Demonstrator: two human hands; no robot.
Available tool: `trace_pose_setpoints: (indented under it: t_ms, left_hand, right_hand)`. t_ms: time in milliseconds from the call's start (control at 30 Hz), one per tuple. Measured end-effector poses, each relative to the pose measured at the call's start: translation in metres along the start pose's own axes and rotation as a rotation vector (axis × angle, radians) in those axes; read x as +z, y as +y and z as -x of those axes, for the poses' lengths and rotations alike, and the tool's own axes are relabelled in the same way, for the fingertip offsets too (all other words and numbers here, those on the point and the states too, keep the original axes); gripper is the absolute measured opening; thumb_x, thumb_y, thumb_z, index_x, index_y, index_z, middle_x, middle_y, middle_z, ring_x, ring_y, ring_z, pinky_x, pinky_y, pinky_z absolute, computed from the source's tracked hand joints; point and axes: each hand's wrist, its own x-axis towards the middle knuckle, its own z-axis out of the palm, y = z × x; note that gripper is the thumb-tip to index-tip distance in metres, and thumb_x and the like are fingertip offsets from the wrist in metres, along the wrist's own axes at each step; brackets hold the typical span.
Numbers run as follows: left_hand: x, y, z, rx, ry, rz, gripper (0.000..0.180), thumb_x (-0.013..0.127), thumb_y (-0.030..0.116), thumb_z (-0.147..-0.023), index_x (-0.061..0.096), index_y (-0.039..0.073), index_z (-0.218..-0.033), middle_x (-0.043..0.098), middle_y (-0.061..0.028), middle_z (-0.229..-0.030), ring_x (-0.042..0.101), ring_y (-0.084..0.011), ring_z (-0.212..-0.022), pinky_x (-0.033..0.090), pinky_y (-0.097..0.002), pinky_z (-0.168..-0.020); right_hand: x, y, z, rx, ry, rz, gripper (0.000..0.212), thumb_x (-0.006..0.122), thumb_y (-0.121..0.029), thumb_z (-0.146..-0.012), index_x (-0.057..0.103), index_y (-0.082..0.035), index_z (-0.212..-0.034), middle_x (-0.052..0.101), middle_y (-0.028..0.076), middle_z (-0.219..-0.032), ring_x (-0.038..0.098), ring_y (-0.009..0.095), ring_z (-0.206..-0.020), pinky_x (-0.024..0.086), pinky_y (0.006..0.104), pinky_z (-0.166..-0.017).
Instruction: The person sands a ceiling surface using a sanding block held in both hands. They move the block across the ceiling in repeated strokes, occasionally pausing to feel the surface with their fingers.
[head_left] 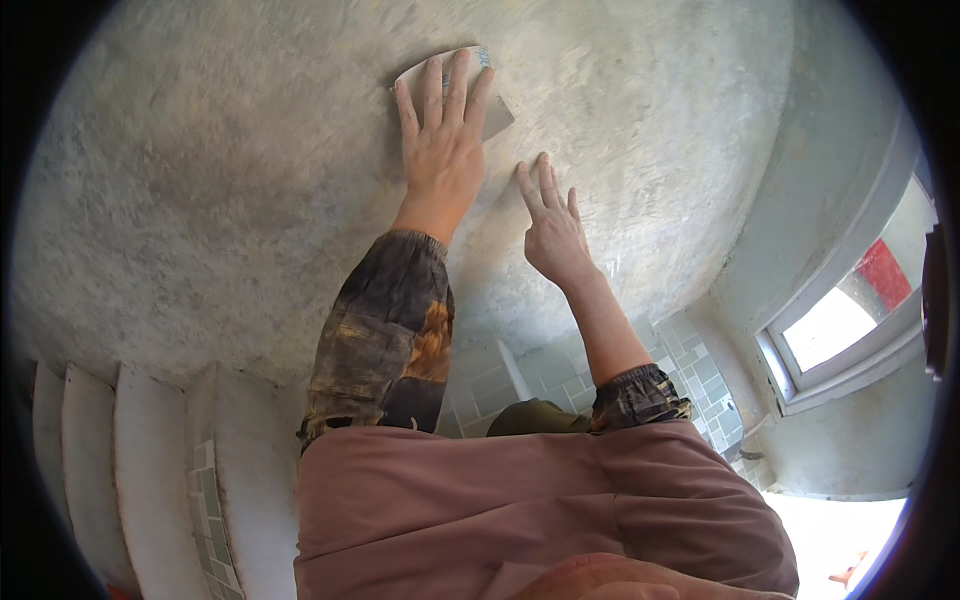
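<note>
My left hand (pixel 440 160) lies with its fingers spread over a sheet of sandpaper (pixel 494 116), holding it against a mottled grey plastered wall (pixel 250 150). The sheet has a pale back with some print, a grey lower corner, and a slightly curled upper edge. Most of its middle is hidden under my fingers. Lower and to the right, my right hand (pixel 560 235) is open, its fingertips at the bare wall surface and nothing in it. Dark patterned sleeve covers reach the left wrist and the right forearm.
Several grey slabs like stair steps (pixel 150 450) stand at the lower left. On the right, a window (pixel 840 310) with a pale frame sits in the adjoining wall. Small grey-green tiles (pixel 690 365) show below my right arm. Bright light enters at the lower right.
</note>
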Motion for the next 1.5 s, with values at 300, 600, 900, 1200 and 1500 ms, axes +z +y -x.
trace_pose_setpoints:
  t_ms: [300,600,900,1200,1500]
  left_hand:
    - [0.0,0.002,-0.004,0.016,0.084,0.062,0.074,0.057,0.006,-0.08,0.038,0.018,-0.151,0.024,-0.01,-0.161,0.018,-0.0353,-0.149,0.01,-0.0641,-0.118]
    - [0.0,-0.002,-0.003,0.02,0.05,-0.003,0.073,0.058,0.006,-0.081,0.039,0.018,-0.15,0.024,-0.0094,-0.161,0.017,-0.0339,-0.15,0.009,-0.0633,-0.118]
    - [-0.006,0.005,-0.003,-0.042,-0.062,0.036,0.063,0.058,0.01,-0.086,0.042,0.016,-0.147,0.026,-0.0088,-0.16,0.016,-0.0327,-0.15,0.006,-0.0637,-0.118]
    - [-0.002,0.006,-0.003,-0.039,-0.024,0.016,0.065,0.057,0.009,-0.085,0.042,0.016,-0.147,0.026,-0.009,-0.161,0.016,-0.0326,-0.15,0.005,-0.0642,-0.118]
    - [-0.001,0.003,-0.014,-0.024,0.091,0.052,0.071,0.056,0.006,-0.082,0.038,0.016,-0.15,0.023,-0.0128,-0.161,0.018,-0.0361,-0.149,0.01,-0.0659,-0.116]
  right_hand:
    - [0.001,0.002,0.0,-0.008,0.009,-0.003,0.092,0.042,0.015,-0.074,0.018,-0.014,-0.158,0.009,0.018,-0.164,0.014,0.032,-0.151,0.013,0.0519,-0.123]
    - [-0.002,0.001,0.0,-0.008,-0.013,-0.001,0.091,0.044,0.014,-0.075,0.018,-0.014,-0.158,0.01,0.019,-0.163,0.015,0.032,-0.151,0.014,0.0528,-0.122]
    - [-0.004,0.002,0.0,-0.03,-0.018,0.01,0.091,0.043,0.013,-0.075,0.018,-0.014,-0.158,0.01,0.019,-0.163,0.015,0.034,-0.151,0.016,0.0544,-0.121]
    - [-0.001,0.0,-0.001,-0.009,-0.022,0.008,0.091,0.043,0.013,-0.075,0.018,-0.015,-0.158,0.01,0.018,-0.163,0.015,0.032,-0.151,0.013,0.0525,-0.122]
    - [-0.001,0.001,-0.001,-0.003,-0.017,-0.006,0.091,0.044,0.013,-0.075,0.018,-0.015,-0.158,0.01,0.018,-0.164,0.016,0.032,-0.151,0.013,0.0521,-0.122]
